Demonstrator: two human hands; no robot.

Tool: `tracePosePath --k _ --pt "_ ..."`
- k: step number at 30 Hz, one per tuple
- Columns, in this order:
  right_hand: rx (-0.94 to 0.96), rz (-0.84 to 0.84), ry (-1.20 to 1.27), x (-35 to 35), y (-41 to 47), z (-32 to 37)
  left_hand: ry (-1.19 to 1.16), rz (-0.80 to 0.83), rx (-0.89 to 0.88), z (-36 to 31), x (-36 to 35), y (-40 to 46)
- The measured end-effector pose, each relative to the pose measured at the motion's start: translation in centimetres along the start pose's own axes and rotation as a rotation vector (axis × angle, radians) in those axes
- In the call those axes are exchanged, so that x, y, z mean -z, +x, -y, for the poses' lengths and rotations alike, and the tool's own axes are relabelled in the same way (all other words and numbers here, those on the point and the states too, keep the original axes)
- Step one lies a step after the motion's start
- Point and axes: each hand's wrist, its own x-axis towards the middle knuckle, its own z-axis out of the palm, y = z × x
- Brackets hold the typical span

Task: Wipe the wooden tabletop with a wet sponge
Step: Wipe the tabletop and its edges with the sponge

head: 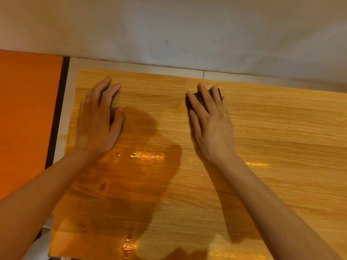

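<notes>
step: wiping in progress | right hand [210, 124] pressed dark sponge [200, 99] on wooden tabletop [281, 137], upper centre of frame – fingers curled over it | left hand [99, 119] lay flat, fingers straight, upper left | next – likely a stroke toward the drier right side

The surface [262, 137] is pale wood with a fine straight grain, smooth, and glossy where a wet film catches the light (bright streaks near the middle and the near edge). The sponge [200, 99] under the right hand [210, 124] looks dark and matt. The wall [187, 30] behind is dull, pale and faintly mottled. An orange panel [26, 113] at left is flat and matt.
</notes>
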Motion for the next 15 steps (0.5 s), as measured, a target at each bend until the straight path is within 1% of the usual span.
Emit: tracePosePath --k 2,4,6,8,10,12,15 --pt "-0.103 -0.056 0.020 0.0 3.6 0.4 -0.007 -0.001 0.004 0.0 0.0 0.0" --pt "-0.131 -0.060 0.030 -0.6 3.0 1.1 -0.021 -0.003 0.002 0.0 0.1 0.0" --pt "-0.084 -0.041 0.032 -1.1 -1.1 2.3 -0.035 -0.008 0.001 -0.1 0.1 0.0" --pt "-0.014 0.024 0.013 -1.6 -6.0 3.5 -0.047 -0.014 0.004 -0.3 0.1 0.0" --pt "0.045 0.086 -0.023 -2.0 -7.0 3.6 -0.060 -0.017 0.008 -0.3 0.1 0.0" --pt "0.070 0.098 -0.043 -2.0 -3.6 3.6 -0.063 -0.009 0.013 -0.2 0.2 -0.1" --pt "0.030 0.001 -0.006 -2.2 4.1 4.6 -0.056 -0.008 0.022 -0.1 0.2 -0.2"
